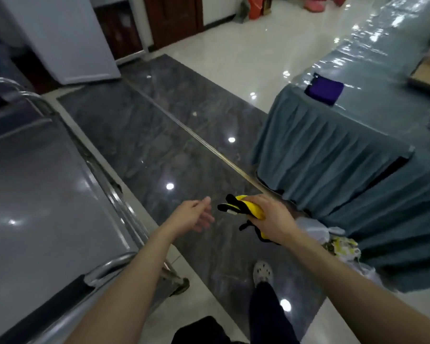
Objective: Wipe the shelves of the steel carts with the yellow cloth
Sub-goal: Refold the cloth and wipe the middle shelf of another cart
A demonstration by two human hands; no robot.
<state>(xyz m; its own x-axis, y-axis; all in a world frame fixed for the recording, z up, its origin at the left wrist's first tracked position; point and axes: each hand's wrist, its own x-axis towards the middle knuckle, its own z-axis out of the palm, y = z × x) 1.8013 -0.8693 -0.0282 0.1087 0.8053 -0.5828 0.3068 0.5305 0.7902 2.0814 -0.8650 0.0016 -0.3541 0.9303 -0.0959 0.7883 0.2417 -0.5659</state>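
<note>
Head view: right hand (271,217) fingers closed on yellow cloth (248,209); left hand (196,216) open, empty. Spread cloth flat, then wipe steel cart (47,189) top shelf with overlapping strokes

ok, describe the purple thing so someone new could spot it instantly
Start at the long table draped in teal skirting on the right. On its glossy plastic-covered top, near the closest corner, lies a folded purple cloth. It is the only deep purple item there; the cardboard boxes farther along are tan.
</note>
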